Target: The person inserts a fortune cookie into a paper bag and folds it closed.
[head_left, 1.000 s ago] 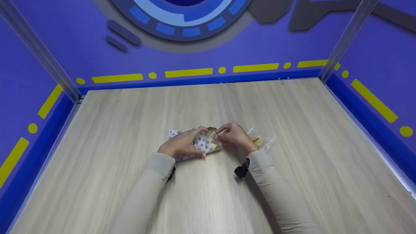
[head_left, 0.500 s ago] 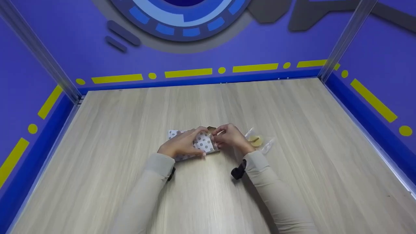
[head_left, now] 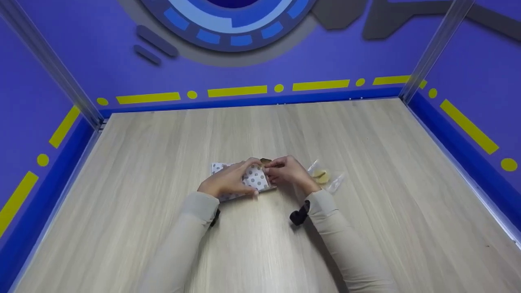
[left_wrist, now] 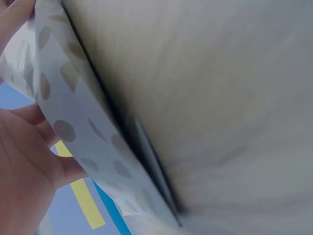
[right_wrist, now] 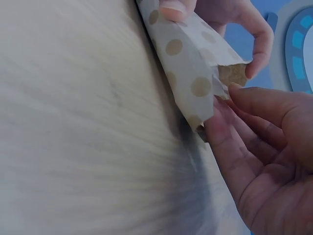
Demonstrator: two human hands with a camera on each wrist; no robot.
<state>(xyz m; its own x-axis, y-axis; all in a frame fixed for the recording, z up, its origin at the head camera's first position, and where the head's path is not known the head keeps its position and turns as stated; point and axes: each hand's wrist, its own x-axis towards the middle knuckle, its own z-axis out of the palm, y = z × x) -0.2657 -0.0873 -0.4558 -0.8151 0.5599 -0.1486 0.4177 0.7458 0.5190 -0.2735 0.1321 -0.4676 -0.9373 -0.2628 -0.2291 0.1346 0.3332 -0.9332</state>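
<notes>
In the head view a white paper bag with grey-brown dots (head_left: 255, 177) lies on the table, its mouth toward the right. My left hand (head_left: 230, 179) grips the bag from above, thumb on the near edge and fingers at the far edge. At the mouth, my right hand (head_left: 290, 173) has its fingers bent, pinching a clear plastic packet that is mostly hidden inside. The right wrist view shows the brown inside of the bag (right_wrist: 233, 74) and a bit of clear film by the thumb. Right of that hand lies another clear packet (head_left: 321, 176) with a yellowish cookie-like piece.
The wood-grain table (head_left: 163, 146) extends around both hands. Blue-purple panels (head_left: 244, 73) with yellow marks enclose it at the back and both sides, with metal posts (head_left: 435, 49) at the corners. A dark wrist device (head_left: 300, 213) sits at the right cuff.
The clear packet at the bag's mouth has gone farther in and is mostly out of sight. My right hand has shifted slightly left; the left hand stays put.
</notes>
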